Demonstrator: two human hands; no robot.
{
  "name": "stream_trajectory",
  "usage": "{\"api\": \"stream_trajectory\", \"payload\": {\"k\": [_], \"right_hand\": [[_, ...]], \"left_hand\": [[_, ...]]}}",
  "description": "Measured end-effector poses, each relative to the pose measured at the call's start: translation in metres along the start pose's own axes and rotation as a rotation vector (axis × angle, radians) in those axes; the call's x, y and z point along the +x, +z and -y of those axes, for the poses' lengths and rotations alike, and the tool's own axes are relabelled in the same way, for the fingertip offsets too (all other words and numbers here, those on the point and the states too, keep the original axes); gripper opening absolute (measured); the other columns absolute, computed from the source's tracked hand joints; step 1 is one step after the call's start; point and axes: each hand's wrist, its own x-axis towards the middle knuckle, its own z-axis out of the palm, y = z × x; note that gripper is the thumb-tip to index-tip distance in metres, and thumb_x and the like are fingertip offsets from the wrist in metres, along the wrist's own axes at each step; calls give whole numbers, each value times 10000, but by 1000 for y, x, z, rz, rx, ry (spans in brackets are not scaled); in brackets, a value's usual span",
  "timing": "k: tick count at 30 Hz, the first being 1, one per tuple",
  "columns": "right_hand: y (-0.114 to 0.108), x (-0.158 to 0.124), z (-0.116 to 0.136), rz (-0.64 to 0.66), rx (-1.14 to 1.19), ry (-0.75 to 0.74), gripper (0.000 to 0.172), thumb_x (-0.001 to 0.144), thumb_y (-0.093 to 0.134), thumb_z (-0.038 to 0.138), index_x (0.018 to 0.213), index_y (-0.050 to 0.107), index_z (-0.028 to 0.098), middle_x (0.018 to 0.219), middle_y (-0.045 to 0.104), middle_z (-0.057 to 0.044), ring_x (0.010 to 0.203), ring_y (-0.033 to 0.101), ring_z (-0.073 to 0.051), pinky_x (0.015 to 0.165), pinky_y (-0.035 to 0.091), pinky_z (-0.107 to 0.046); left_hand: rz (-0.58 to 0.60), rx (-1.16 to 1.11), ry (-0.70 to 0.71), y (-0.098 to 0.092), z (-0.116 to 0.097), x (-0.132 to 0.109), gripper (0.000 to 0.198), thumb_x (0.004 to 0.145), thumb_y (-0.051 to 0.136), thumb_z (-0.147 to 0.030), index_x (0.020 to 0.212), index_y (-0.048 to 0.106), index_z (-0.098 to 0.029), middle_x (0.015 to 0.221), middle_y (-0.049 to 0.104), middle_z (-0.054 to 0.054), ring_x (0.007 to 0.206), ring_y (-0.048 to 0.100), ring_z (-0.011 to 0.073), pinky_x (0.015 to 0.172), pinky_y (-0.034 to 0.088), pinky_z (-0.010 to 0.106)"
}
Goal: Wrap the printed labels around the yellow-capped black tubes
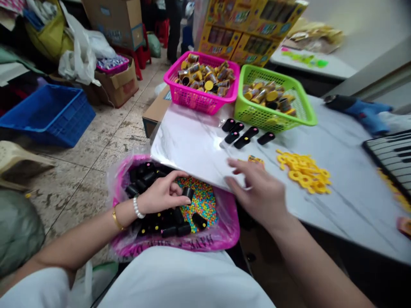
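My left hand (162,193) is closed round a small black plastic tube (188,194), pinched between thumb and fingers. It hovers over a pink basket (229,214) lined with clear plastic. In that basket lie multicoloured beads (204,199) and many more black tubes (170,231), some with a yellow or pink dot at the end. My right hand (261,190), slightly blurred, is above the table's near edge with thumb and fingers apart, and I see nothing in it. Just behind its fingers lies a small yellow printed piece (256,159), partly covered.
Several black tubes (242,141) and a pile of yellow rings (306,173) lie on the white table (189,137). Behind stand a pink basket (199,102) and a green basket (272,122) of yellow-capped tubes. A blue tool (362,111) lies right; a blue crate (48,117) sits left.
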Motion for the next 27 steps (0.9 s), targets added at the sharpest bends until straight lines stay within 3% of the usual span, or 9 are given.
{"api": "stream_trajectory", "payload": {"k": [3,5,7,10,13,16,19,23,27], "right_hand": [[25,-26,40,251,208,-312,365,964,491,170,1310,605,201,1292,655,-113,1206,610,-243,1004,550,-425],[42,-38,46,326,269,-298,356,974,473,164,1306,598,191,1274,659,-111,1183,624,-221,994,561,-388],[54,-44,40,379,225,-212,315,967,522,203,1267,617,185,1205,684,-110,1093,661,-218,950,577,-366],[61,-42,29,540,-62,-164,278,927,581,180,1191,661,143,1134,692,-150,1031,656,-275,897,575,-400],[69,-31,34,784,-318,-227,236,901,530,73,1052,709,99,1041,684,-193,966,638,-307,813,562,-396],[78,-25,44,923,-304,-308,218,910,511,64,987,713,92,1000,675,-183,952,634,-301,784,553,-374],[77,-29,39,905,-77,-235,199,903,578,98,1063,692,123,1009,683,-129,953,656,-259,832,556,-354],[57,-41,18,712,408,84,300,856,677,169,1154,666,201,1059,713,-56,879,690,-178,838,572,-314],[45,-46,14,594,732,323,326,821,735,293,1132,690,202,998,742,-36,860,708,-180,813,591,-306]], "left_hand": [[111,-102,-107,1,-5,1,512,806,703,-441,1163,446,-178,562,570,-94,424,520,95,419,371,175],[127,-52,-110,1,-6,0,409,864,635,-472,1095,454,-187,548,591,-80,401,524,108,414,366,186],[64,166,-30,-2,-3,-3,346,903,609,-452,1071,486,-176,639,666,-26,481,591,129,488,422,215],[-17,722,162,-4,2,-4,305,905,646,-408,1028,584,-137,868,722,85,779,677,209,705,492,307],[138,1088,262,0,7,-3,336,891,652,-455,926,667,-121,874,703,116,899,644,275,795,483,379],[234,1191,274,3,9,-2,346,871,670,-469,873,703,-125,843,691,110,898,620,281,808,465,397],[248,1172,298,-2,10,-3,337,841,709,-469,887,713,-135,843,688,101,882,608,261,796,444,378],[301,1114,349,-12,12,-6,345,779,773,-468,947,714,-171,859,688,78,884,592,248,773,407,354],[385,1138,367,-11,9,-3,205,791,766,-360,921,712,-211,894,693,55,892,603,233,778,383,349]]}}
